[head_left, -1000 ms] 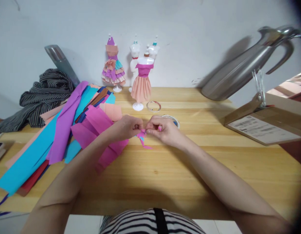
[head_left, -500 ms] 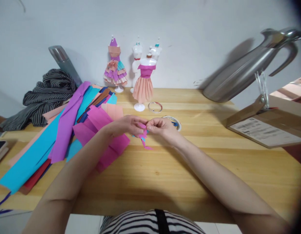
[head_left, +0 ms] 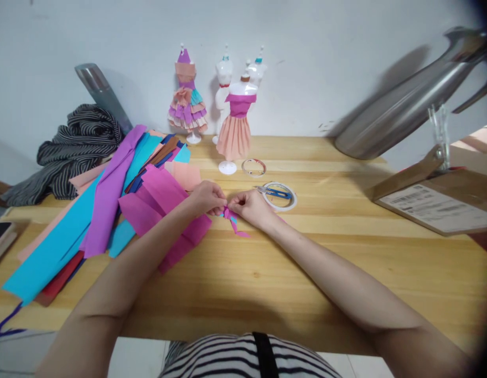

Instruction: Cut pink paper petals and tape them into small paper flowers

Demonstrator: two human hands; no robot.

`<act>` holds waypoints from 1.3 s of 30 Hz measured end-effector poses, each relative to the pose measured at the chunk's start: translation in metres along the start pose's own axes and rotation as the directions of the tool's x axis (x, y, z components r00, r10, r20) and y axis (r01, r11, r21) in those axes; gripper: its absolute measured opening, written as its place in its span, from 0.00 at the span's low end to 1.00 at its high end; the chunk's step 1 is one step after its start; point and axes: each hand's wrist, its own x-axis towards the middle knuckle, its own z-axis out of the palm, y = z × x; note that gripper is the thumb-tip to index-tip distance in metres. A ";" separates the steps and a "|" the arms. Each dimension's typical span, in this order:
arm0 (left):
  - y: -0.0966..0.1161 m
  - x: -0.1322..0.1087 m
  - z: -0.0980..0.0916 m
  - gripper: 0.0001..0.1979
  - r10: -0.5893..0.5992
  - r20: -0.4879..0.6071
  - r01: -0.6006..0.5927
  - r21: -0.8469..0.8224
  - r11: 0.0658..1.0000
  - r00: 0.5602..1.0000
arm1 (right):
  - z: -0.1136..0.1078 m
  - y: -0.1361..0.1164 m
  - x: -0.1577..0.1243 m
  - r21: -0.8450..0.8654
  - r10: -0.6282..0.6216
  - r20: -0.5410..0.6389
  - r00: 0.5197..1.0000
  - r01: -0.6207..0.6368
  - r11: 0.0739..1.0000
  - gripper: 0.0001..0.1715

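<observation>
A small bunch of pink and blue paper scraps (head_left: 230,215) hangs between my two hands, a narrow pink end trailing down and right. My left hand (head_left: 208,198) is closed, thumb and fingers pinching its upper left side. Close beside it, my right hand (head_left: 249,206) pinches the upper right of the same scraps. Pink crepe paper sheets (head_left: 164,194) lie under and beside my left forearm. Just behind my right hand are a roll of white tape (head_left: 293,202) and blue-handled scissors or snips (head_left: 280,193) resting across it.
Behind stand small mannequins, one in a pink and peach dress (head_left: 234,134), another in a ruffled dress (head_left: 187,110). A second ring (head_left: 254,168) lies near them. Crepe strips (head_left: 58,252), a striped cloth (head_left: 81,142) and a flask (head_left: 103,97) are left; a steel jug (head_left: 396,110) and carton (head_left: 459,205) right.
My left hand's fingers have closed in on the scraps, and both hands have shifted slightly left. The tape roll and blue tool now show more fully. The view has shifted a little.
</observation>
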 end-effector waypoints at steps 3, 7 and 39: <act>-0.005 0.004 0.002 0.06 0.019 0.017 -0.021 0.110 0.994 1.000 | 0.004 0.000 -0.001 -0.155 -0.008 0.029 1.000 0.012 0.988 0.12; -0.010 0.006 0.004 0.03 0.069 0.020 -0.072 0.188 0.980 0.997 | 0.004 -0.004 -0.003 -0.293 0.011 0.004 1.000 -0.010 0.956 0.10; -0.008 0.010 -0.001 0.04 0.191 0.092 -0.206 0.207 0.956 0.977 | -0.015 0.009 -0.003 -0.288 -0.213 -0.058 0.975 0.188 0.939 0.12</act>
